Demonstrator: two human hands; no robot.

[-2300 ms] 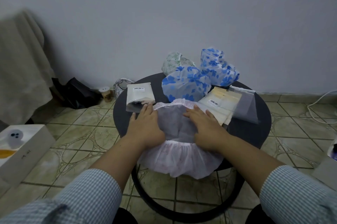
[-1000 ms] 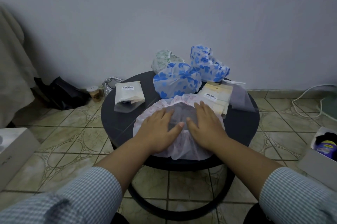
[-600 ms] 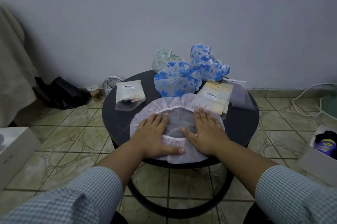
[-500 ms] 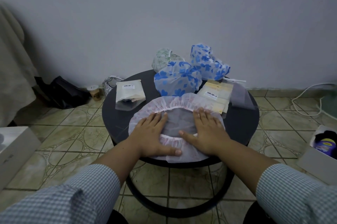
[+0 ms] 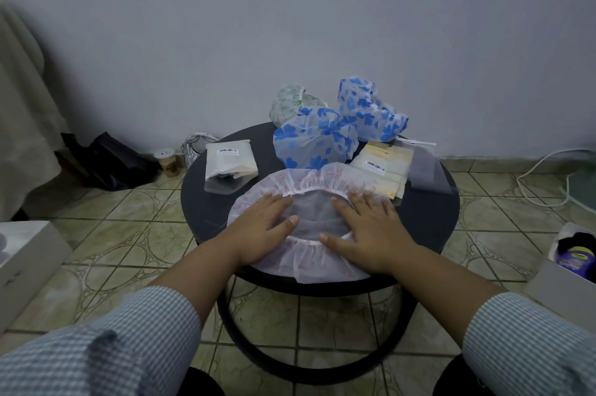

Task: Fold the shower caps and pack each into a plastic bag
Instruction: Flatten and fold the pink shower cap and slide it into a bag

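Note:
A pink-white shower cap (image 5: 314,182) lies spread flat, opening up, on the round black table (image 5: 429,218), its near edge hanging over the rim. My left hand (image 5: 263,229) presses flat on the cap's left side. On the right side my right hand (image 5: 371,227) presses with straight fingers. Behind the cap stand two blue-flowered caps (image 5: 314,142) (image 5: 367,111) and a green-patterned cap (image 5: 292,102). A packed plastic bag (image 5: 229,160) lies at the table's left. Flat bags with a barcode label (image 5: 383,166) and a clear empty bag (image 5: 425,169) lie at the right.
White boxes stand on the tiled floor at the left (image 5: 22,266) and the right (image 5: 567,273). A black bag (image 5: 109,160), a small cup (image 5: 167,161) and a silvery bag lie by the wall. A white cable (image 5: 541,166) runs along the floor at the right.
The cap went from draped over the table's near edge to spread flat on top. My hands slid apart from the middle to its left and right sides.

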